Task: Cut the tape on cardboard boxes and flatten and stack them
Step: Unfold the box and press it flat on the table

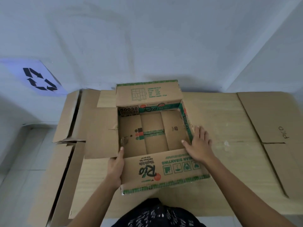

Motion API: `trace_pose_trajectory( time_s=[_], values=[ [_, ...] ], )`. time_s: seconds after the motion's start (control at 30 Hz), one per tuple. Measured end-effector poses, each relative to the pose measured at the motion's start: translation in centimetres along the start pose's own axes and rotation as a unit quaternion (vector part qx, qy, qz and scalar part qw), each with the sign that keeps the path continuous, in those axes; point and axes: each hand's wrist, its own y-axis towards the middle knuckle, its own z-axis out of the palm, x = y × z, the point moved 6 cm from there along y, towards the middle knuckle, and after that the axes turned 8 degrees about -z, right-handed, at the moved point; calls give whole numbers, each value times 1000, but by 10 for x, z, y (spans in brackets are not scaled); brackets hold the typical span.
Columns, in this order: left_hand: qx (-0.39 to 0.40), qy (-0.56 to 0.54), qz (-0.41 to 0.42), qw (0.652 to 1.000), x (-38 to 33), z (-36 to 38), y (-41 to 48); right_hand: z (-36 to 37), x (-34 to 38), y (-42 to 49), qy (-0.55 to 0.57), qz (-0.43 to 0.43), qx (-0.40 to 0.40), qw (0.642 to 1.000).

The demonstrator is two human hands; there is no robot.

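An open box [152, 133] is set mid-desk [218, 115], with flaps spread far, left and near. Flattened cardboard [68, 115] is laid along the left edge and a sheet [275, 122] on the right. A sign [39, 78] is fixed on the wall, far left. The left hand [115, 167] is placed at the box's near left corner, the right hand [199, 145] at its near right.

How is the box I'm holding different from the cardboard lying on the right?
The green-printed box stands open with walls up; the cardboard on the right lies flat. The box carries green print and logos; the cardboard is plain with only handwriting. Both are brown cardboard.
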Motion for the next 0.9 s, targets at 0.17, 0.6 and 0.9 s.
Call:
trace_pose_trajectory(
  time_s=[0.17, 0.6, 0.9],
  values=[
    [-4, -10, 48, 999, -34, 19, -13, 3, 105, -37, -52, -219, 54, 973],
    [139, 3, 187, 972, -94, 41, -56, -20, 188, -29, 24, -342, -114, 933],
    [145, -98, 285, 942, -118, 21, -62, -118, 208, -24, 326, -280, -131, 893]
  ],
)
